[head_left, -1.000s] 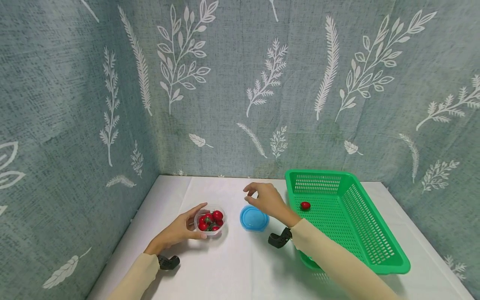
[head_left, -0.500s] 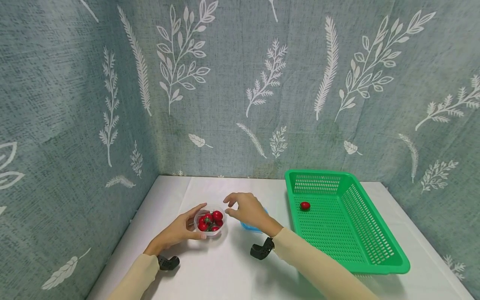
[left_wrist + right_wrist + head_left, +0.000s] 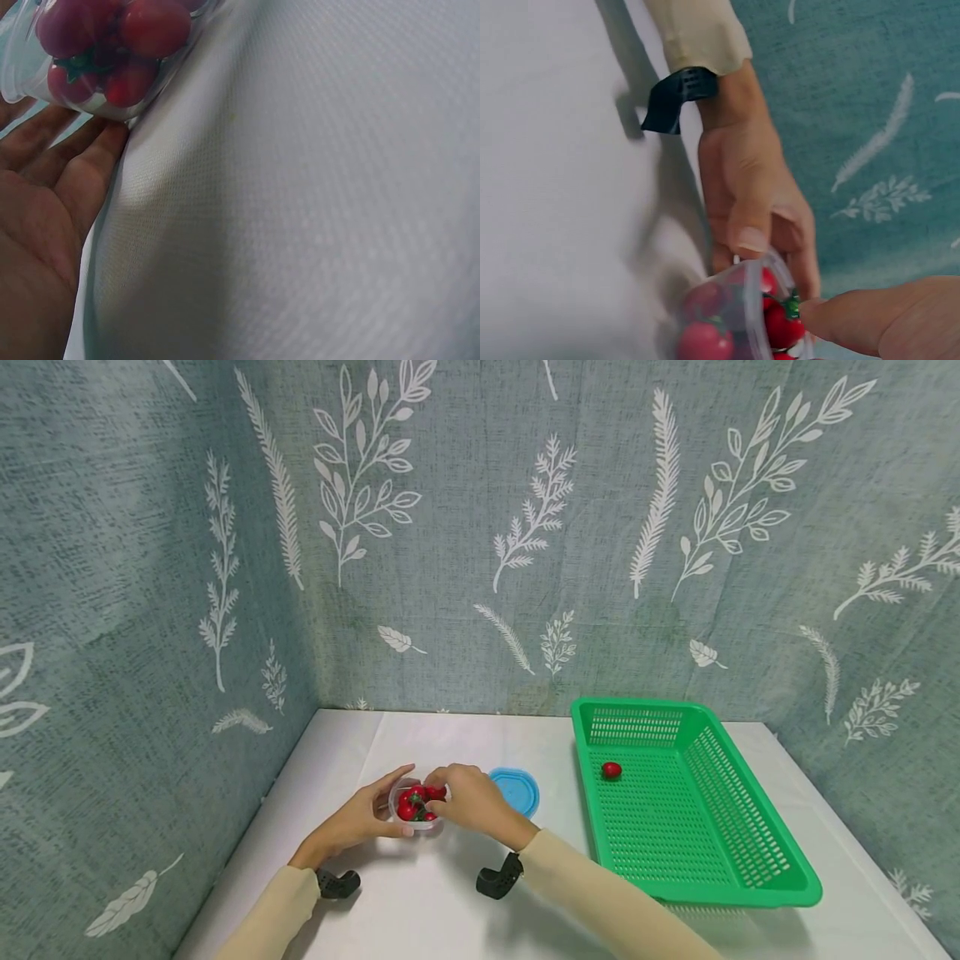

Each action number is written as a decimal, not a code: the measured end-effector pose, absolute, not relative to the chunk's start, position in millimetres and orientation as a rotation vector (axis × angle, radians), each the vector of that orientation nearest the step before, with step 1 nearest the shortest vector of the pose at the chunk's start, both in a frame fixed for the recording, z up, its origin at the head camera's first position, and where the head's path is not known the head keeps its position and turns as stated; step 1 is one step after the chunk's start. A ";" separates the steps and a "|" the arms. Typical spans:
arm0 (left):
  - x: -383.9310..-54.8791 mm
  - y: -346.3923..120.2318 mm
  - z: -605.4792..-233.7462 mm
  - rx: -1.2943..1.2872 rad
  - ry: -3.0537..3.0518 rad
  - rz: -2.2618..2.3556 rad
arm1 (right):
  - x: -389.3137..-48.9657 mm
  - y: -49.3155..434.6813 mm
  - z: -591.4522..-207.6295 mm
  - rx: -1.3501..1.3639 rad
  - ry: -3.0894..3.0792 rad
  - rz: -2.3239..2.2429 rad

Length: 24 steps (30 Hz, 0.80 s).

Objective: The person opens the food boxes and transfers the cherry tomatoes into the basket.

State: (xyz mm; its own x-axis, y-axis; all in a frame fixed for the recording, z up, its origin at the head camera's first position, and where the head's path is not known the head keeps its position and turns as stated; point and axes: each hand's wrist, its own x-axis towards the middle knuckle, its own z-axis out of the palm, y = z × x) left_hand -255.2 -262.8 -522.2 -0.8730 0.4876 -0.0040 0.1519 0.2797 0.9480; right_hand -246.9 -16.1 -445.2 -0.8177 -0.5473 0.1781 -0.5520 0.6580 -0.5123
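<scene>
A small clear plastic container (image 3: 429,826) holds several red cherry tomatoes (image 3: 407,808) with green stems. My left hand (image 3: 358,817) holds it from the left, thumb at the near side and fingers at the far side. In the left wrist view, fingers (image 3: 94,161) touch the container's (image 3: 112,111) underside. My right hand (image 3: 472,797) reaches over the container's right side, thumb and forefinger around a tomato (image 3: 436,793). In the right wrist view its fingertip (image 3: 814,309) meets a tomato (image 3: 784,328); the other fingertips are hidden.
A blue lid (image 3: 517,790) lies on the white tabletop (image 3: 420,902), just right of my right hand. Farther right stands a green plastic basket (image 3: 750,827), with one cherry tomato (image 3: 612,770) near its left wall. Patterned cloth (image 3: 465,568) hangs behind the table.
My right hand has moved left from above the blue lid to the container and reached in among the tomatoes. The lid shows again. My left hand has stayed on the container.
</scene>
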 end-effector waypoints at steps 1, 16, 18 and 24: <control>-255.1 -262.8 -521.9 0.582 2.255 1.626 | -247.1 -17.3 -447.5 0.943 -2.855 0.882; -256.1 -263.1 -521.6 0.596 2.257 1.617 | -248.9 -24.3 -458.0 0.908 -2.867 0.852; -255.8 -263.0 -521.6 0.596 2.255 1.618 | -249.5 -25.2 -459.1 0.906 -2.878 0.867; -256.1 -261.9 -521.5 0.599 2.261 1.612 | -251.3 -26.9 -462.4 0.901 -2.861 0.870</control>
State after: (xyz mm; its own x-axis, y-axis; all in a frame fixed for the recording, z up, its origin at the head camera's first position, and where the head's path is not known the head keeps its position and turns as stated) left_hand -256.1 -261.9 -521.5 -0.8683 0.4960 -0.0019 0.1599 0.2836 0.9455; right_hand -251.3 -26.9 -462.4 -0.8334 -0.5235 0.1774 -0.5336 0.6785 -0.5048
